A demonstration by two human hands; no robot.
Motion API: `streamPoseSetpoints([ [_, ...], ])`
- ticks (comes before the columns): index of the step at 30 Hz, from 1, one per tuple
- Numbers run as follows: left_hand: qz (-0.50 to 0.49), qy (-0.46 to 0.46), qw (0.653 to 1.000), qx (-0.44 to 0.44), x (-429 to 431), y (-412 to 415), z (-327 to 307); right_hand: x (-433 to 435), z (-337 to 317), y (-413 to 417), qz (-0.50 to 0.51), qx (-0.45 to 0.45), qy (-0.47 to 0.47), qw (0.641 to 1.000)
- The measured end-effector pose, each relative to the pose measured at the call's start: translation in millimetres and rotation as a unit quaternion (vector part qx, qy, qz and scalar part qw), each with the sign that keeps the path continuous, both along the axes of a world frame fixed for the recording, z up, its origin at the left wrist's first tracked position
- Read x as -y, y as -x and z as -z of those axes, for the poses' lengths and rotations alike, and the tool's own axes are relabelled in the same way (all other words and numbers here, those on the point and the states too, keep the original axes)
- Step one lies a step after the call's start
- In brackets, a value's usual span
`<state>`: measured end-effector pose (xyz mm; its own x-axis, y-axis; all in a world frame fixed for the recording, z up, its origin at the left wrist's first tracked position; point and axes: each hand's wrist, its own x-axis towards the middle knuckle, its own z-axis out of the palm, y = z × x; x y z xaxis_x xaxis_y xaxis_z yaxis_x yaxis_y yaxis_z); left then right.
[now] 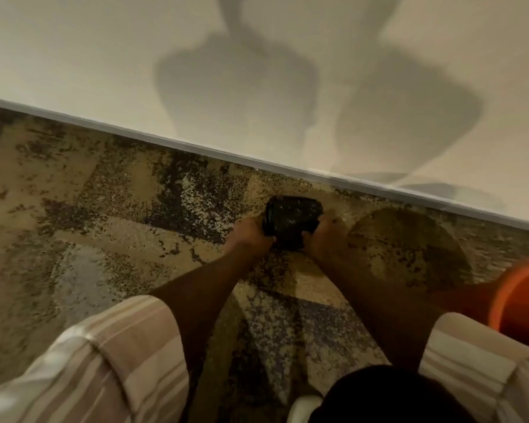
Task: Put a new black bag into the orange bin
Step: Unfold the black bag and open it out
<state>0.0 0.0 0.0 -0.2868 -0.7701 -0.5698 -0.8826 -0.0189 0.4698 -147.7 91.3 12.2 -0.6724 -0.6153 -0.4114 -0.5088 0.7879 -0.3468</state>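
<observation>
A folded black bag (291,219) is held out in front of me above the patterned carpet, still a compact bundle. My left hand (250,236) grips its left edge and my right hand (326,236) grips its right edge. The orange bin (519,296) shows only as a curved rim and wall at the right edge of the head view, to the right of my right forearm and apart from the bag.
A pale wall with a white skirting board (196,148) runs diagonally across the view just beyond the bag. The mottled brown and grey carpet (104,215) covers the floor. My striped sleeves and a dark trouser leg (379,395) fill the bottom.
</observation>
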Motion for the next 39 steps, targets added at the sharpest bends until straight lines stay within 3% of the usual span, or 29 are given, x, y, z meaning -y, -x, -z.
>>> streamPoseSetpoints([
  [6, -0.011, 0.018, 1.000, -0.003, -1, -3, 0, -4, 6, 2, 0.065, -0.016, 0.072, 0.995],
  [11, -0.065, -0.012, 0.995, -0.073, -2, -3, -7, -5, 0, 1, 0.152, 0.027, 0.120, 0.981],
  [19, -0.250, -0.112, 0.941, -0.200, -23, -12, -47, -16, -48, -2, 0.274, 0.145, 0.205, 0.928],
  [24, -0.348, -0.211, 0.871, -0.274, -39, -21, -104, -30, -116, -19, 0.251, 0.272, 0.246, 0.896],
  [27, -0.398, -0.224, 0.842, -0.289, -50, -28, -143, -41, -165, -30, 0.236, 0.316, 0.249, 0.885],
  [32, -0.424, -0.227, 0.821, -0.309, -72, -46, -219, -70, -250, -44, 0.220, 0.325, 0.233, 0.890],
  [35, -0.417, -0.232, 0.815, -0.329, -85, -56, -273, -88, -300, -51, 0.247, 0.343, 0.251, 0.871],
  [39, -0.380, -0.213, 0.842, -0.318, -101, -68, -351, -109, -359, -67, 0.231, 0.380, 0.267, 0.855],
])
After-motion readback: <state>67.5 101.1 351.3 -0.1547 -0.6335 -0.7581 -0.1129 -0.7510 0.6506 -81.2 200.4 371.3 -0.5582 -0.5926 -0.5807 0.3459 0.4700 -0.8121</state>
